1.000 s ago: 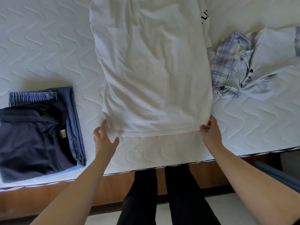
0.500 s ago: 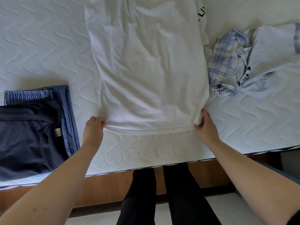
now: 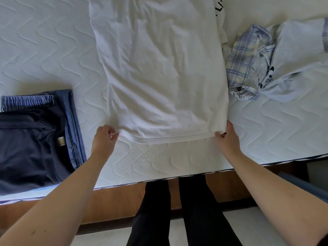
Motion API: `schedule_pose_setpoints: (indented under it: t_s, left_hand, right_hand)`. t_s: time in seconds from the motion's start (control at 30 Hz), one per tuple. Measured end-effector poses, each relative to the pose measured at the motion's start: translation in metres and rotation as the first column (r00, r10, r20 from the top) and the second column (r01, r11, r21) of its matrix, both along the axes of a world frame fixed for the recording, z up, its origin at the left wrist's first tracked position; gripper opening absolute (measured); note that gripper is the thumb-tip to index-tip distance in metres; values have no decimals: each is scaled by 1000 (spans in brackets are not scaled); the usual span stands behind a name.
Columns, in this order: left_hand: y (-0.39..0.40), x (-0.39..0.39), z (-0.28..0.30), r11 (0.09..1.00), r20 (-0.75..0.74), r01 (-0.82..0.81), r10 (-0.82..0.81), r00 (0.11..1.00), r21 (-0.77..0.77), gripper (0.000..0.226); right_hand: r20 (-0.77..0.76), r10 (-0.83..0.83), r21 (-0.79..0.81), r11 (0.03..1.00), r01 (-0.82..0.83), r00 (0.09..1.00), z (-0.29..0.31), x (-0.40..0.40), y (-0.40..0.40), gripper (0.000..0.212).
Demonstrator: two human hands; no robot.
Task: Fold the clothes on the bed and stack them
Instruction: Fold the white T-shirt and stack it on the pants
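White T-shirt spread flat down the middle of the bed, a little wrinkled, hem toward the near edge, black lettering just visible on a fold at its upper right side

Left hand at the near left corner of the hem, thumb and fingers closed in a pinch on the cloth, a small nub of white fabric showing between them

Right hand at the near right corner of the hem, fingers curled and pinching the edge, corner of the cloth bunched up over the knuckles

Hem stretched in a nearly straight line between the two hands, lying on the quilted mattress, short of the bed's near edge

Stack of folded dark clothes on the left near the bed edge: navy garment on top with a small tag showing, blue denim piece under it sticking out along the far and right sides; well apart from the T-shirt

Unfolded heap on the right: plaid shirt crumpled just beside the T-shirt's right edge, pale blue garment lying against and partly over it

Below the mattress, wooden bed frame; legs in black trousers standing close against it, between the two forearms
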State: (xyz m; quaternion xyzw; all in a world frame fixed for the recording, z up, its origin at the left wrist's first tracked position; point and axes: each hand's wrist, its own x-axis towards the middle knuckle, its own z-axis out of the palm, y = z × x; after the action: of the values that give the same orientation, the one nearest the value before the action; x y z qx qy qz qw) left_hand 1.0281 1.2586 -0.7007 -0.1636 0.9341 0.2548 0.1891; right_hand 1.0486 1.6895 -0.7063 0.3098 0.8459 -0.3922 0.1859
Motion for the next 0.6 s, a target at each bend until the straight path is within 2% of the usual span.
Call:
schedule_pose_setpoints:
  t_s: [0.17,0.3,0.37,0.47,0.53,0.6]
  left_hand:
    - [1,4,6,983,35,-161,159,987,90,12]
    - [-8,13,13,985,-27,-154,156,987,75,9]
    - [-13,15,15,987,-50,-145,149,988,68,29]
    - [-16,18,20,986,-45,-153,156,987,68,52]
    - [-16,17,23,980,-18,-167,170,985,108,57]
    - [-13,14,25,959,9,-223,225,974,174,58]
  right_hand:
    - [-16,-111,-1,994,111,994,0,6,0,31]
    - [-87,-148,47,987,152,985,1,10,3,29]
    - [-88,-158,-1,987,159,983,3,9,3,35]
    - [-54,-48,-105,994,43,997,7,8,1,52]
    - [-35,64,-89,994,-67,997,8,8,-3,58]
    - [-57,108,-30,994,-109,993,9,7,-6,56]
